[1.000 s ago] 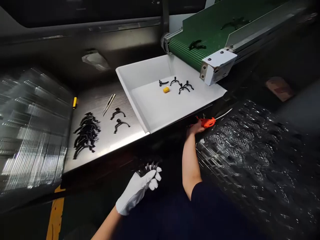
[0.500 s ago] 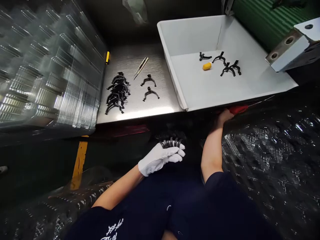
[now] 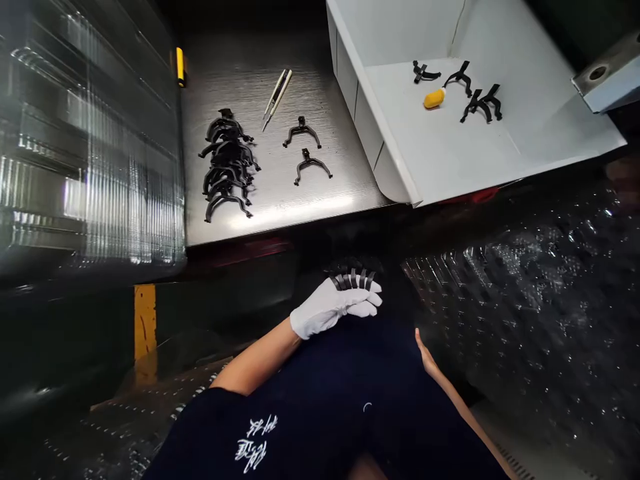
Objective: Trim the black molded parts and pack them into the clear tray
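My left hand (image 3: pixel 345 303), in a white glove, is closed around several black curved plastic brackets (image 3: pixel 353 279), held in a row in front of my body. Their lower parts are hidden by the fingers. Low at my right side, my bare right hand (image 3: pixel 426 353) shows edge-on with its fingers stretched out and nothing visible in it. On the metal table (image 3: pixel 280 207), a stack of forked black brackets (image 3: pixel 227 163) lies at the left. Two single brackets (image 3: pixel 309 160) lie apart to its right, beside a pair of pale tweezers (image 3: pixel 277 100).
A white tray (image 3: pixel 395 160) at the right holds several black brackets (image 3: pixel 480 103) and a yellow plug-like piece (image 3: pixel 434 99). Stacked clear plastic trays (image 3: pixel 100 167) stand at the left, near a yellow marker (image 3: pixel 181 67). More clear plastic trays (image 3: pixel 525 287) are at lower right.
My right hand has drawn back from the red thing below the white tray's front edge to my side. The view has shifted closer to the table; my left hand still holds the brackets.
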`<state>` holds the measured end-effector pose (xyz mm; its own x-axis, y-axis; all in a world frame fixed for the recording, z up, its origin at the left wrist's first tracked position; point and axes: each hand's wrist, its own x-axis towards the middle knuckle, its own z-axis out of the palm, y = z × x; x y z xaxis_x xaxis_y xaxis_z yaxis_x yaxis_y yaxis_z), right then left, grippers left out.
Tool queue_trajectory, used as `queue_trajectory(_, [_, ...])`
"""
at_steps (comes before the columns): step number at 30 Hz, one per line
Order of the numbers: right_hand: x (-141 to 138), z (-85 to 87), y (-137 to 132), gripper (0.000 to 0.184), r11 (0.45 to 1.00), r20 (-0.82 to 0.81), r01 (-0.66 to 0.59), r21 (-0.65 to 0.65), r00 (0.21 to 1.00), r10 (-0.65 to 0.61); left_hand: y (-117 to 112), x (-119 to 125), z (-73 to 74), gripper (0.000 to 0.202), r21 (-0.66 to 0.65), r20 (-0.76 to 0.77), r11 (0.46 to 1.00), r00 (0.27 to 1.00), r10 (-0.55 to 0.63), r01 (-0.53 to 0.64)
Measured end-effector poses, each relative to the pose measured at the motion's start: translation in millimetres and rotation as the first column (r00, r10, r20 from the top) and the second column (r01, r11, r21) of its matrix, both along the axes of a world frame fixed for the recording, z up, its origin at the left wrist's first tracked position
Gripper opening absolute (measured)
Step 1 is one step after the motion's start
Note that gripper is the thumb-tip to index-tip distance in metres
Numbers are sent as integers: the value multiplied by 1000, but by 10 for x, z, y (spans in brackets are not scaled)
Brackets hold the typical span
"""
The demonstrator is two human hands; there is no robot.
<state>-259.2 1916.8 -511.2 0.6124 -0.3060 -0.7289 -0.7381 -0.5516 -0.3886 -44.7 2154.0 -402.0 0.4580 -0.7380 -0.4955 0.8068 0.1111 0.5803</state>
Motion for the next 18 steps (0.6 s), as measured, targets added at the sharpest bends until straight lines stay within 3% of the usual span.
queue_trajectory(3, [71,168,-36,78,997,-98,72,-1,993,-72,130,46,-87,34,71,203,994,974,-99,86])
queue_trajectory(5, [314,373,-40,70,999,27,11,-37,1000,-10,239,95,-124,28,127,365,982,914,-179,141])
queue_trajectory(6, [482,497,-21,73,996,169,-56,-67,983,67,290,126,-135,26,141,418,976,884,-210,166])
queue_trajectory(7, [672,627,16,80,986,347,-141,-95,923,165,334,160,-142,26,141,454,971,860,-235,191])
queue_trajectory(9, [1080,869,128,90,929,638,-308,-203,678,364,391,234,-144,27,98,503,970,830,-241,222])
queue_trajectory(11, [1455,1042,262,87,852,776,-394,-344,391,495,404,306,-128,28,44,574,963,782,-243,266])
queue_trajectory(13, [1730,1123,382,81,794,818,-425,-435,182,545,386,359,-96,25,31,616,942,736,-281,334])
queue_trajectory(15, [1886,1117,475,73,757,831,-456,-468,65,553,358,383,-56,17,62,591,922,730,-343,382])
queue_trajectory(18, [1956,1006,580,59,732,847,-502,-460,-1,531,324,372,-17,9,174,335,955,898,-285,239])
